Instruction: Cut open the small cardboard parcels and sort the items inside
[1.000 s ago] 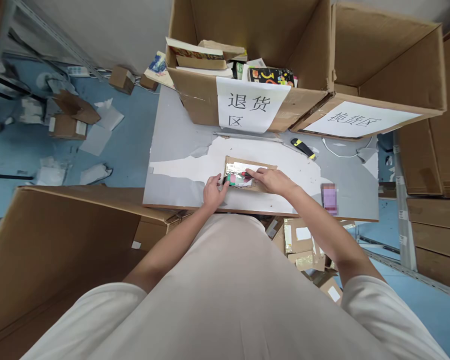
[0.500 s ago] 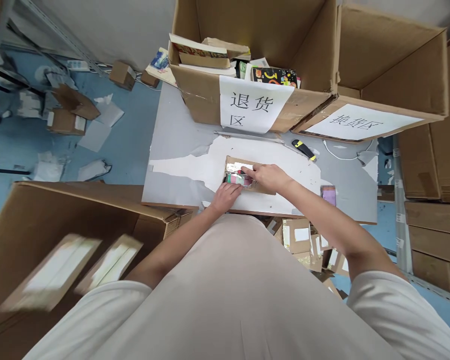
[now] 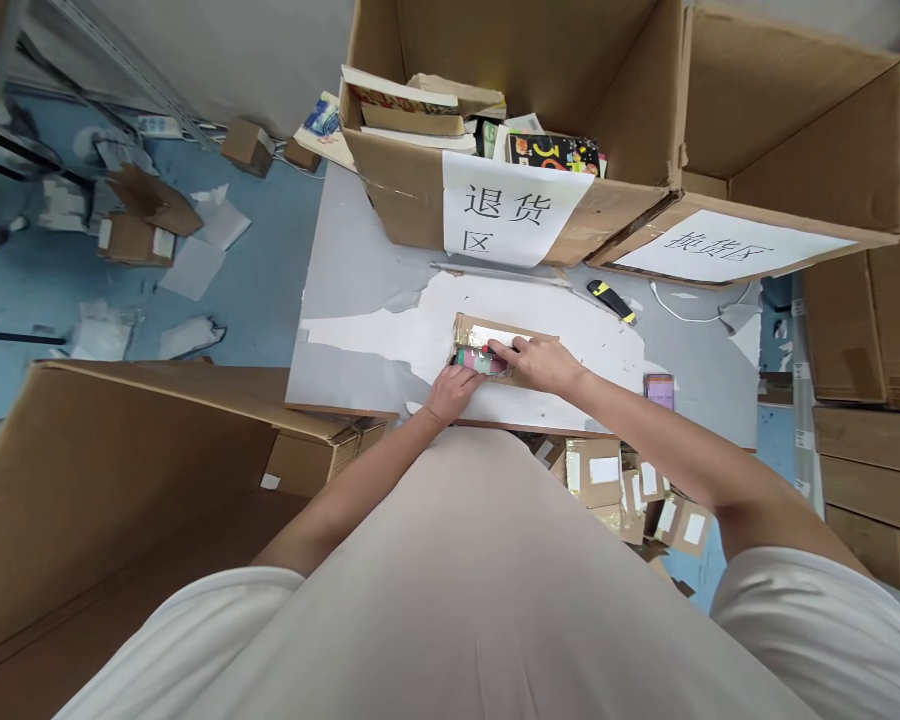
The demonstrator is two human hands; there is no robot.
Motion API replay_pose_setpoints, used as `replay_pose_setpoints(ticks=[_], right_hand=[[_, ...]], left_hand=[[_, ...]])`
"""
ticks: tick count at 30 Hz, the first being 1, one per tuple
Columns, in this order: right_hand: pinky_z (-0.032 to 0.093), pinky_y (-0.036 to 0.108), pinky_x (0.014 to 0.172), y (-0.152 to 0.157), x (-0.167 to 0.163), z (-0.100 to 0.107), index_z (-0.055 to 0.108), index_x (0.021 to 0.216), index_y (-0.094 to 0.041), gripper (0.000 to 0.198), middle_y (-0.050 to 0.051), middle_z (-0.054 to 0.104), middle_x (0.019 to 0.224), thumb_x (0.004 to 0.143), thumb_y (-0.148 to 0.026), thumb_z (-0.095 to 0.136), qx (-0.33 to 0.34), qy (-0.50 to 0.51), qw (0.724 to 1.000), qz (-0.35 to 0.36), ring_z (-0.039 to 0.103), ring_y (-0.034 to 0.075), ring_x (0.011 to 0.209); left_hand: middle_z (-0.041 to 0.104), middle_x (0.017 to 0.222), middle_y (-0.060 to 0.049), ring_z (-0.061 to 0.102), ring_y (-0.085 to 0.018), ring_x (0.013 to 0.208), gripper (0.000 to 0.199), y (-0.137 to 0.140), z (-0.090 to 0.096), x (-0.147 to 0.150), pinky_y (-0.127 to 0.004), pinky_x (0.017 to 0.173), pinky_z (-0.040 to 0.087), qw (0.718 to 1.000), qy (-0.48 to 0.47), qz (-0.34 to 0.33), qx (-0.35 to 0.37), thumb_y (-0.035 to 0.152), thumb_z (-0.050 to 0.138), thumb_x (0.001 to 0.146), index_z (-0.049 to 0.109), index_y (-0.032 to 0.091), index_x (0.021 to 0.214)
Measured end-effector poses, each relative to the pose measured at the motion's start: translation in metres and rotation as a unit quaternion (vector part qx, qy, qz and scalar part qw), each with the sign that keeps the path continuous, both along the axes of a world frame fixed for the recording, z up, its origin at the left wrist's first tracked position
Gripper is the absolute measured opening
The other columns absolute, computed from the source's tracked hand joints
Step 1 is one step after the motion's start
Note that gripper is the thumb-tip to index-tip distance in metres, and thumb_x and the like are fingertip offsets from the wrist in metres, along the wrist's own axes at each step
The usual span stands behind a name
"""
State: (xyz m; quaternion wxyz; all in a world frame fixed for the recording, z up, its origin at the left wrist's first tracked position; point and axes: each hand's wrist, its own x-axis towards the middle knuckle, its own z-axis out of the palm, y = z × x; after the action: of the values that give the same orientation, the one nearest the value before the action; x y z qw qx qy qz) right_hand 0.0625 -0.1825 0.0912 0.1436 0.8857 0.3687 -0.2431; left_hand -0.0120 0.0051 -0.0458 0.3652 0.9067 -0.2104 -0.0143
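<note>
A small flat cardboard parcel (image 3: 525, 330) with a white label and shiny tape lies on the worktable. Along its near left side shows a glossy pink and green item (image 3: 474, 358), partly under the fingers; its kind I cannot make out. My left hand (image 3: 454, 391) is closed on the parcel's near left edge. Above the parcel, my right hand (image 3: 544, 362) has its fingers bent against the top, by a small red spot near the label. A yellow-and-black box cutter (image 3: 611, 300) rests on the table beyond my right hand.
Behind the parcel stand a carton of books (image 3: 397, 190) and another carton (image 3: 795, 130), both with paper signs. A phone (image 3: 659, 391) lies at the right. A large open carton (image 3: 157, 480) stands at the left; several labelled parcels (image 3: 602, 470) lie below the table edge.
Two blurred parcels seen in the large left carton are out of sight now. My right hand has shifted slightly right and down on the parcel; my left hand stays at its edge.
</note>
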Motion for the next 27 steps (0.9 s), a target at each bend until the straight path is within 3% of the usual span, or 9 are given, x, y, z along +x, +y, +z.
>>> replay_pose_setpoints(ticks=[6,13,27], right_hand=[[0.045,0.032,0.066,0.010,-0.004,-0.002,0.023,0.149,-0.027,0.057,0.018,0.059,0.118,0.093,-0.016,0.028,0.005,-0.014,1.000,-0.013,0.064,0.028,0.093],[0.045,0.034,0.065,-0.010,0.001,0.003,0.025,0.148,-0.027,0.057,0.017,0.060,0.116,0.093,-0.012,0.026,-0.027,-0.002,0.999,-0.041,0.065,0.029,0.091],[0.042,0.032,0.071,-0.015,0.005,0.015,0.018,0.150,-0.026,0.058,0.016,0.058,0.121,0.094,-0.013,0.026,0.008,0.037,0.999,-0.017,0.065,0.026,0.095]], left_hand=[[0.063,0.082,-0.010,0.054,-0.020,0.079,0.042,0.003,0.000,0.001,-0.037,0.076,0.041,1.000,-0.004,-0.022,0.009,0.029,0.028,0.097,0.069,0.023,0.100],[0.065,0.085,-0.010,0.054,-0.020,0.079,0.039,0.001,-0.004,0.004,-0.036,0.073,0.039,0.998,-0.033,-0.030,0.035,0.025,0.030,0.097,0.069,0.022,0.099],[0.069,0.088,-0.006,0.055,-0.018,0.079,0.030,0.003,-0.004,0.002,-0.032,0.067,0.034,0.986,-0.136,-0.007,0.097,0.022,0.039,0.097,0.068,0.021,0.102]])
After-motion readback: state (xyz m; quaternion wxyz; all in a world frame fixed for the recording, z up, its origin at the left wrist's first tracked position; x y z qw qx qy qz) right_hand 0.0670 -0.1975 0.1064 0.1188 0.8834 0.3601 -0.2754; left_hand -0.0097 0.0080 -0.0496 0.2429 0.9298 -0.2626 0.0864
